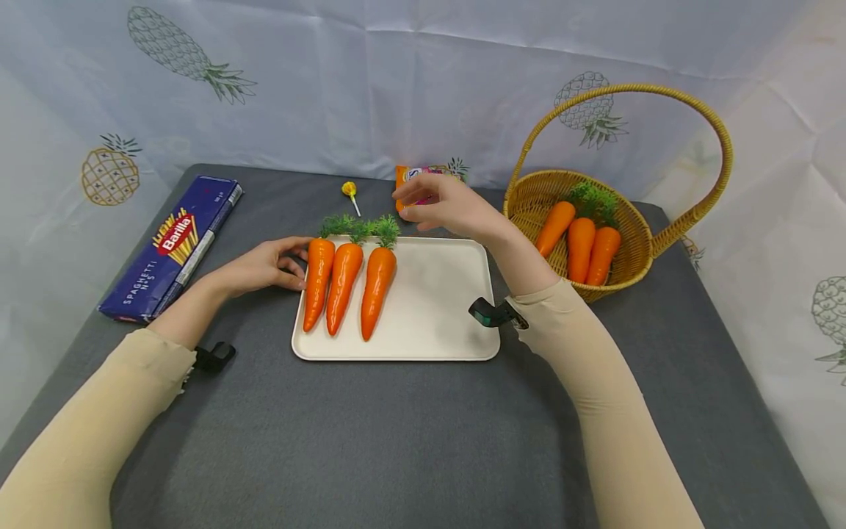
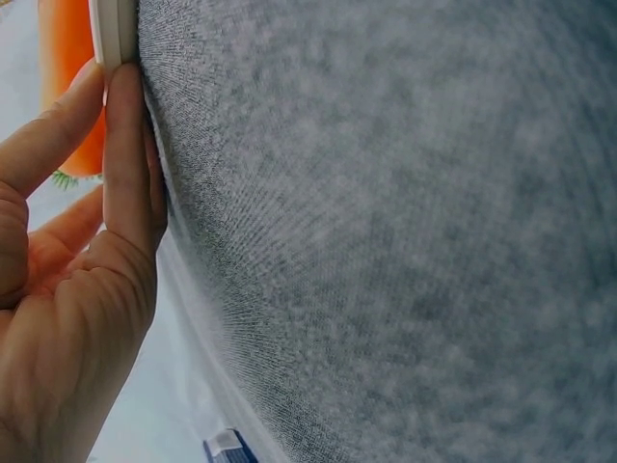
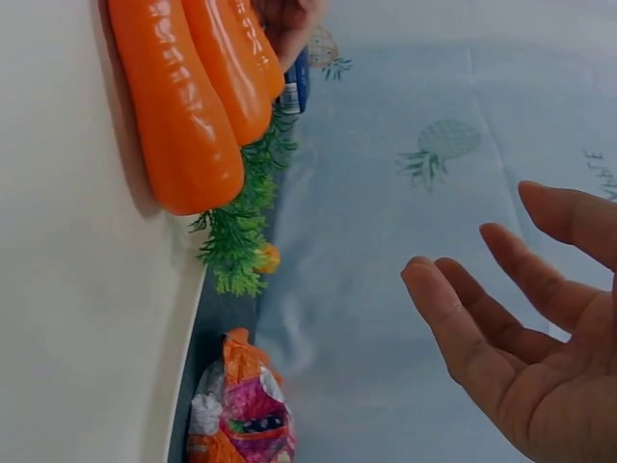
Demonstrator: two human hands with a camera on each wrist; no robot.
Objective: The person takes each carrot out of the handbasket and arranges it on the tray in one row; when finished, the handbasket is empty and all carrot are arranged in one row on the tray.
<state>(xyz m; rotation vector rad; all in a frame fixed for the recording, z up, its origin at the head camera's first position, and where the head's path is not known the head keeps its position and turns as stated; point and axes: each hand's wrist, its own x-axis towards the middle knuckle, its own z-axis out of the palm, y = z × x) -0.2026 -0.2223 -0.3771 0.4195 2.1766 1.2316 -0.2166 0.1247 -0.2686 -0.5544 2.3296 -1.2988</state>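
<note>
Three orange carrots with green tops lie side by side on the left half of a cream tray (image 1: pixel 436 330): a left carrot (image 1: pixel 319 283), a middle one (image 1: pixel 344 286) and a right one (image 1: pixel 379 290). My left hand (image 1: pixel 267 266) pinches the tray's left rim, thumb on one side and fingers on the other, as the left wrist view shows at the rim (image 2: pixel 115 34). Raised over the tray's far edge, my right hand (image 1: pixel 452 206) holds nothing; its fingers are relaxed and spread apart in the right wrist view.
A wicker basket (image 1: pixel 644 275) with a tall handle holds three more carrots (image 1: pixel 581 246) at the right. At the left lies a blue spaghetti box (image 1: pixel 175 246). A yellow lollipop (image 1: pixel 350 189) and a colourful snack packet (image 1: pixel 408 175) lie behind the tray, near the curtain.
</note>
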